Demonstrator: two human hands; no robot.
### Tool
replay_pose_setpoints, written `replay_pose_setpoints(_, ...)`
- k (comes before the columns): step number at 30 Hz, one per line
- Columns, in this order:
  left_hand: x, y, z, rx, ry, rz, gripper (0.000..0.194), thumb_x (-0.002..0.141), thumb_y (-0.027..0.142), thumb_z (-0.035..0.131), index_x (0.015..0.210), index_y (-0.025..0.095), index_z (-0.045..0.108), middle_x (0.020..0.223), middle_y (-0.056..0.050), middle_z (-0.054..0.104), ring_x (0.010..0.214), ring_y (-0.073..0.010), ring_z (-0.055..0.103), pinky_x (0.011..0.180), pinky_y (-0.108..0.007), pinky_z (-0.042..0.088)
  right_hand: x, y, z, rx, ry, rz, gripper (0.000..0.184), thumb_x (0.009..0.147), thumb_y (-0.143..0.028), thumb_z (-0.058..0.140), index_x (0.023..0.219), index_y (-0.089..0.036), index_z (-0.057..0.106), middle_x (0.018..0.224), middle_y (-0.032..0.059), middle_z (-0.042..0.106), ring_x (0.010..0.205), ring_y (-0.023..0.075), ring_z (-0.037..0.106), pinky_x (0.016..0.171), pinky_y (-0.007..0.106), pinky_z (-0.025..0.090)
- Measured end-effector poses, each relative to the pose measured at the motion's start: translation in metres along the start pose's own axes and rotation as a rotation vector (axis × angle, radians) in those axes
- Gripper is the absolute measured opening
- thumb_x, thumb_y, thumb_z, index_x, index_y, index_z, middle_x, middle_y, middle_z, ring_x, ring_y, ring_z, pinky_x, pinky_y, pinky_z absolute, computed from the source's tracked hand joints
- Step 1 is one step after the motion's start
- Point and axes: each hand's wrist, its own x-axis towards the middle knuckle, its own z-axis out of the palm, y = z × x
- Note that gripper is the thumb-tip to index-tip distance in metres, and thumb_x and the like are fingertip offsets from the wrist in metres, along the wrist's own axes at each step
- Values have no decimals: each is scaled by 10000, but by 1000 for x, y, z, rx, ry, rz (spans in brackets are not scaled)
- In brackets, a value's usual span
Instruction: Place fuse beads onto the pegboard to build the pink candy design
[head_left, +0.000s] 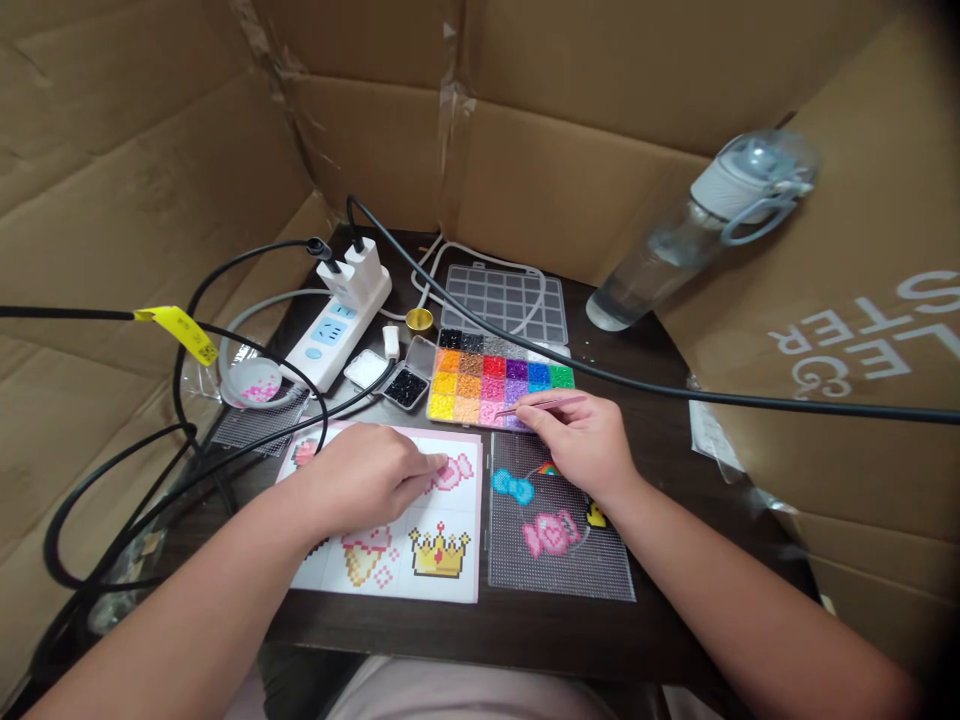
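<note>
My right hand (581, 440) pinches thin tweezers (540, 405) whose tip reaches into the pink cells of the multi-coloured bead tray (499, 385). Below that hand lies a clear pegboard (559, 525) with a blue bow, a pink candy and a small yellow bead figure on it. My left hand (367, 478) rests knuckles up on the pattern sheet (390, 515), fingers curled, fingertip at the pink candy picture. The sheet also shows an ice cream cone and a gold crown.
A white power strip (337, 320) with plugs, black cables (675, 385), a small black bead box (406, 386), a clear tray lid (506, 300), a brass cap (419, 320), a water bottle (705, 225) leaning at right. Cardboard walls surround the dark table (660, 360).
</note>
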Motion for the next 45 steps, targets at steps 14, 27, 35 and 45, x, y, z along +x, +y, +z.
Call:
replay_pose_setpoints(14, 1, 1, -2, -21, -35, -20, 341, 999, 343, 433, 1155, 291, 732, 888, -40, 770, 754, -196, 670, 591, -312, 302, 0, 2, 0, -33, 4, 23, 111, 763, -276, 731, 710, -191, 777, 763, 53, 773, 721, 195, 728, 697, 324, 602)
replay_pose_setpoints(27, 0, -4, 4, -39, 18, 13, 359, 991, 338, 422, 1157, 297, 738, 872, -47, 771, 723, -182, 656, 599, -297, 316, -14, -35, -38, 59, 226, -145, 139, 791, -349, 750, 772, -214, 775, 774, 52, 764, 697, 207, 716, 627, 337, 599)
replay_pose_setpoints(35, 0, -2, 7, -30, 41, -40, 312, 980, 346, 487, 1179, 338, 727, 898, -37, 770, 720, -178, 602, 606, -291, 253, -74, -13, -65, 68, 241, -74, 163, 809, -339, 741, 713, -208, 730, 751, 72, 760, 686, 225, 721, 631, 373, 613)
replay_pose_setpoints(45, 0, 2, 3, 21, 2, -86, 293, 994, 354, 498, 1184, 344, 721, 894, -34, 754, 725, -156, 561, 605, -263, 195, -117, 20, -64, -18, 177, 46, 102, 799, -206, 712, 729, -218, 785, 747, 54, 776, 698, 203, 736, 693, 330, 623)
